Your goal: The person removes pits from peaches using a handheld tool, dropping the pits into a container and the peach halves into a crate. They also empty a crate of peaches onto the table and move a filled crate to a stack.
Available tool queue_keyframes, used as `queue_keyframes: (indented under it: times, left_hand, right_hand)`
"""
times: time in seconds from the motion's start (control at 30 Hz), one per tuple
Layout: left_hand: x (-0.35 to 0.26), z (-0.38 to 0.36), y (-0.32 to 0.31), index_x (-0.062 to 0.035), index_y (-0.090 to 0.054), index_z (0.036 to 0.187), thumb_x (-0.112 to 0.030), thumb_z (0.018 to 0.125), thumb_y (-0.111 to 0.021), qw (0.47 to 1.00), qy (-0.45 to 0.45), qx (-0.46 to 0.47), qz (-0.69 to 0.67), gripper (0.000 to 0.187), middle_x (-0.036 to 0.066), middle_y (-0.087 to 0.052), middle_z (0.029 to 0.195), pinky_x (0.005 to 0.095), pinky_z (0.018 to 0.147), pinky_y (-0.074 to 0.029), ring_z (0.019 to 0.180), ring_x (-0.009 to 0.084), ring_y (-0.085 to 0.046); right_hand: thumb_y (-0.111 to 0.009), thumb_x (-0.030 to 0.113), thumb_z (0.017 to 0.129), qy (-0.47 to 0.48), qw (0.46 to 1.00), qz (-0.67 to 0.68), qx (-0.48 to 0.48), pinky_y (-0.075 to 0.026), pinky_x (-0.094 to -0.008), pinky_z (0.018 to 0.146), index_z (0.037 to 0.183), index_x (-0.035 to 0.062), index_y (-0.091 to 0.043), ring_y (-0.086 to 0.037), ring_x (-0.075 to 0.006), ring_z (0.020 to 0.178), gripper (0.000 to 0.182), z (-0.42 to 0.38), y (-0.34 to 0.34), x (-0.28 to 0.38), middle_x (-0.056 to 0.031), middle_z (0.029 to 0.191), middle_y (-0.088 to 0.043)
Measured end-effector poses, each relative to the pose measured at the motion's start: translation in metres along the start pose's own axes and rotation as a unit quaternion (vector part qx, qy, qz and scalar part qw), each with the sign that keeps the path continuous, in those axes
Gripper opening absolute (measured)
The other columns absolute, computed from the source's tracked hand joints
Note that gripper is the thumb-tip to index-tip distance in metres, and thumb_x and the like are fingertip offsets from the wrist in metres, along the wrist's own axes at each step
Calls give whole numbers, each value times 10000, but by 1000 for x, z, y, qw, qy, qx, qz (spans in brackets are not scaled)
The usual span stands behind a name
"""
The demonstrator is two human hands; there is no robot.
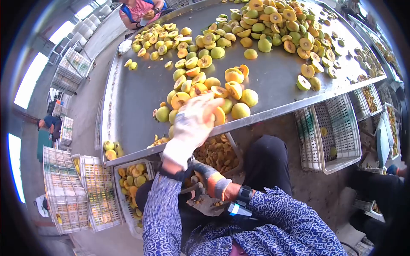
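My left hand [194,117], in a pale glove, reaches over the near edge of the metal table. Its fingers are partly stretched out among whole and halved yellow peaches. A cut peach half [219,116] lies right by its fingertips, and a whole peach [241,110] sits just to the right. Below the table edge, my right hand [213,181], in a grey and orange glove, is closed in front of my lap. The left forearm partly covers it, and what it grips is not clear.
Peach halves [209,38] are heaped across the metal table [141,96]. Beneath its edge stand a crate of peaches [132,181] and a container of cut pieces [218,155]. White crates [329,132] flank my knees. Another person [143,10] is at the far side.
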State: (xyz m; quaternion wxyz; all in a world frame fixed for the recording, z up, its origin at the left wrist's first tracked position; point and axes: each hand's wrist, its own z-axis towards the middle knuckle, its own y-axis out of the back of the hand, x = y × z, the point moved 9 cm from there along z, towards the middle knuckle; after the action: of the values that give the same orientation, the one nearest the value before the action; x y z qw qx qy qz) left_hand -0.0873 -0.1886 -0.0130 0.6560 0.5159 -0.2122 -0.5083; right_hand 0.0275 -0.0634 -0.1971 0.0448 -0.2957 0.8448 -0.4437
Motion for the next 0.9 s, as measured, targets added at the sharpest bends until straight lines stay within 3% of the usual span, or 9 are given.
queue_keyframes:
  times: [0.1, 0.2, 0.33, 0.4, 0.5, 0.63, 0.7, 0.8, 0.9]
  left_hand:
    - [12, 16, -54, -278, -683, 1257, -137, 864, -669, 970, 0, 212, 120, 418, 66, -638, 1236, 429, 1003, -504, 1188, 317, -596]
    - [12, 19, -41, -280, -693, 1191, -167, 841, -688, 964, -29, 224, 137, 368, 58, -618, 1199, 422, 945, -508, 1140, 311, -597]
    - [14, -1, -15, -168, -697, 1139, -106, 798, -709, 996, -55, 70, 1, 347, 83, -690, 1139, 429, 955, -518, 1093, 329, -639]
    - [32, -15, -6, -106, -682, 1142, 8, 799, -729, 996, 31, -3, -88, 364, 98, -717, 1102, 388, 927, -555, 1014, 292, -697]
    - [54, -50, 6, -51, -648, 1195, 52, 836, -775, 937, 188, -88, -282, 394, 39, -711, 1155, 292, 916, -568, 1047, 146, -685]
    - [27, -99, 34, -28, -619, 1324, 73, 895, -650, 829, 248, -171, -472, 442, 73, -659, 1284, 276, 949, -535, 1105, 144, -652]
    - [13, -113, 32, -34, -602, 1365, -144, 1026, -582, 802, 304, -176, -484, 357, 73, -617, 1340, 286, 1052, -484, 1224, 160, -595]
    - [18, -135, -4, -70, -581, 1371, -224, 1035, -585, 561, 277, -243, -742, 369, 115, -624, 1378, 357, 1069, -499, 1260, 240, -607]
    - [31, -148, -9, -84, -541, 1404, -287, 1051, -570, 549, 277, -259, -745, 409, 135, -632, 1371, 427, 1072, -511, 1270, 298, -604]
  right_hand:
    - [-529, 529, 1024, -7, 1000, -19, 4, -313, -299, 360, 894, 137, -616, -418, -140, 392, 422, -7, 0, 5, 14, 605, -521]
    - [-551, 518, 1020, 8, 1000, -18, -10, -339, -318, 402, 898, 136, -615, -445, -145, 441, 406, -13, 2, 15, 11, 628, -526]
    - [-588, 481, 1012, 116, 992, 1, -56, -392, -327, 458, 960, 144, -619, -512, -160, 512, 343, -28, 5, 47, -10, 664, -562]
    - [-601, 488, 1003, 183, 976, -34, -114, -409, -328, 451, 978, 137, -623, -522, -162, 479, 353, -33, 23, 67, -9, 647, -558]
    - [-614, 491, 998, 308, 930, -108, -168, -421, -336, 427, 983, 135, -618, -529, -158, 440, 356, -65, 13, 121, -6, 660, -585]
    - [-620, 352, 1023, 471, 834, -250, -144, -531, -312, 756, 1176, 68, -637, -656, -172, 870, 323, -29, 25, 135, -62, 977, -665]
    - [-632, 318, 1018, 406, 898, -140, -99, -521, -298, 837, 1213, 50, -631, -634, -161, 964, 331, -28, 6, 125, -73, 1055, -668]
    - [-647, 294, 1010, 413, 886, -195, -75, -516, -283, 790, 1203, 44, -632, -618, -120, 914, 317, -48, -19, 119, -59, 1040, -684]
    - [-658, 307, 1003, 316, 916, -241, -54, -512, -284, 732, 1190, 43, -638, -635, -119, 831, 324, -41, -23, 111, -31, 940, -695]
